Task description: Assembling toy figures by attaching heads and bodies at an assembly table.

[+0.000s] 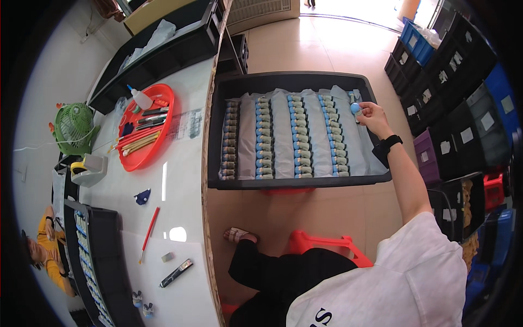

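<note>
My right hand [373, 117], with a dark band on the wrist, reaches over the far right corner of a black plastic bin [294, 78]. Pinched between its fingertips is a small figurine [355, 108] with a light blue round top. Rows of similar small figurines [265, 139] stand in the bin, parted by strips of pale wrapping sheet [283, 136]. The row at the left [229, 139] looks browner than the others. Just beyond the held figurine, the rightmost lane shows at least one more piece at its far end. My left hand is out of view.
Left of the bin, a white worktable [185, 218] carries a red tray [173, 109] of brushes and pens, a green fan [75, 126], a paint tube [176, 273] and a red brush [150, 234]. Stacked crates [463, 131] line the right. A person in yellow [49, 245] is at far left.
</note>
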The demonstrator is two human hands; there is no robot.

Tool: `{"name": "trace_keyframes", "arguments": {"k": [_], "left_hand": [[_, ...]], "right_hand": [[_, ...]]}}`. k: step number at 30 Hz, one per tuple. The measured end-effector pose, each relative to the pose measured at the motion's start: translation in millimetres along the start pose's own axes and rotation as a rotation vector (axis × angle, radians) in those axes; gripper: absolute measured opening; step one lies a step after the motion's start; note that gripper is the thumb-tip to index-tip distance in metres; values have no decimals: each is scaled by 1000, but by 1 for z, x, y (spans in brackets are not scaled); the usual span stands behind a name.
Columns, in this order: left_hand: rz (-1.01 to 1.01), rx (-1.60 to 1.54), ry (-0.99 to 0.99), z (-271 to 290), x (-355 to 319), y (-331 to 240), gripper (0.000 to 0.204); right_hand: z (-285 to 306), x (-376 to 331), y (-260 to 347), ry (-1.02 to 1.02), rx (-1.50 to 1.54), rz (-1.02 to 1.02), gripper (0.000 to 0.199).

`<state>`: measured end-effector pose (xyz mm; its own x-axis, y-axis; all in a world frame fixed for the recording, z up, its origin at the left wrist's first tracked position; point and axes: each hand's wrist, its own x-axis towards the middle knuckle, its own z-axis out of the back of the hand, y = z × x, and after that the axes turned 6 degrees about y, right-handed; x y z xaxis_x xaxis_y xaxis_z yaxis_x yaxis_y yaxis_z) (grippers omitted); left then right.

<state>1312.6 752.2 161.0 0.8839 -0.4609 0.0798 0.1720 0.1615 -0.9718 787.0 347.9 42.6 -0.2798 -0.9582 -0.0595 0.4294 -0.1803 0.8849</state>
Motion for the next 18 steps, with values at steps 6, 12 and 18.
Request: {"name": "trace_keyframes", "arguments": {"k": [6, 12, 18], "left_hand": [[5, 48, -25, -7, -2, 0, 29], [-11, 145, -56, -17, -4, -10, 27], [0, 133, -74, -16, 1, -6, 27]], "right_hand": [[19, 18, 7, -105, 61, -135, 35], [-17, 13, -16, 164, 249, -458, 33], [-21, 15, -59, -120, -747, -379, 24]]}}
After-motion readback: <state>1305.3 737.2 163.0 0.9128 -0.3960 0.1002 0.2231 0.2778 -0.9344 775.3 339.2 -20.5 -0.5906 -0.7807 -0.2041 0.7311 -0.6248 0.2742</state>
